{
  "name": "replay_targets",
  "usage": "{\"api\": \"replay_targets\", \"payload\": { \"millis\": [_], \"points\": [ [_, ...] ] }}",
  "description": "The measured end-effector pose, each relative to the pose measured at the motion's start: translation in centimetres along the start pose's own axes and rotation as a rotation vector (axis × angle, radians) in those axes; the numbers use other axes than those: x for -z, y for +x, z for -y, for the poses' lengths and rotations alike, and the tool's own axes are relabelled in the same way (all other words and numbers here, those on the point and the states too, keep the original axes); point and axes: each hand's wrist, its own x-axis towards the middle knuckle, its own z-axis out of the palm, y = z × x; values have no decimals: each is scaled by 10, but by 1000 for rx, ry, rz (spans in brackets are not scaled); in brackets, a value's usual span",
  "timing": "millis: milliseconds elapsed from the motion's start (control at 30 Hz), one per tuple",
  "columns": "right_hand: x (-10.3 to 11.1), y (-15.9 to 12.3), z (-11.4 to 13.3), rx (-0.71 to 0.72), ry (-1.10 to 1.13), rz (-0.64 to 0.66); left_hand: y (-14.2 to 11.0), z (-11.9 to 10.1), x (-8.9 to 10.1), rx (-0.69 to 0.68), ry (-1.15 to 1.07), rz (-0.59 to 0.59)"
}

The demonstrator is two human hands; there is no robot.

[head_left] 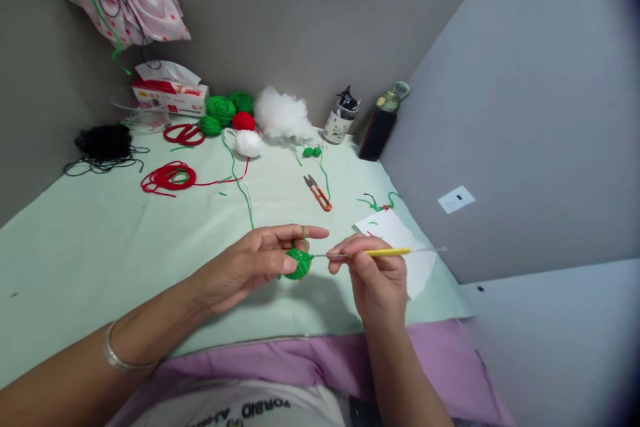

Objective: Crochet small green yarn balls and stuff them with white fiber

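Note:
My left hand [255, 260] pinches a small round green crochet piece [301, 265] between thumb and fingers. Its index finger is stretched out, with green yarn [304, 239] looped over it. In my right hand [375, 273] is a crochet hook [387, 252] with a yellow handle, gripped like a pencil. The metal tip points left and meets the right edge of the green piece, where a bit of yarn is around it. From the left hand a green strand [240, 187] runs back toward the yarn balls.
Orange thread snips [317, 193] lie beyond the hands. Along the back wall are green yarn balls [221, 110], white stuffing [283, 113], a tissue box [173, 95], a pen cup [341, 121] and a dark bottle [379, 133]. White paper [400, 247] lies under the right hand's side.

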Motion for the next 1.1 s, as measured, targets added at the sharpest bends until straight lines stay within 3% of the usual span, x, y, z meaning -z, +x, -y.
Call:
{"api": "replay_targets", "payload": {
  "millis": [200,400,500,700,900,1100],
  "points": [
    [-11,-2,-1,-161,180,-46,2,6,-7,-46,-26,15],
    [-22,-6,-11,138,-175,-78,5,10,-10,-142,93,-150],
    [-23,-5,-11,173,-290,-10,6,9,-11,-137,171,-205],
    [-21,-4,-15,280,-331,54,8,16,-15,-184,340,-164],
    [-19,5,-18,112,-186,-51,8,16,-14,-171,231,-255],
    [-20,5,-15,32,-41,-76,3,8,-16,-297,203,-283]
  ]
}}
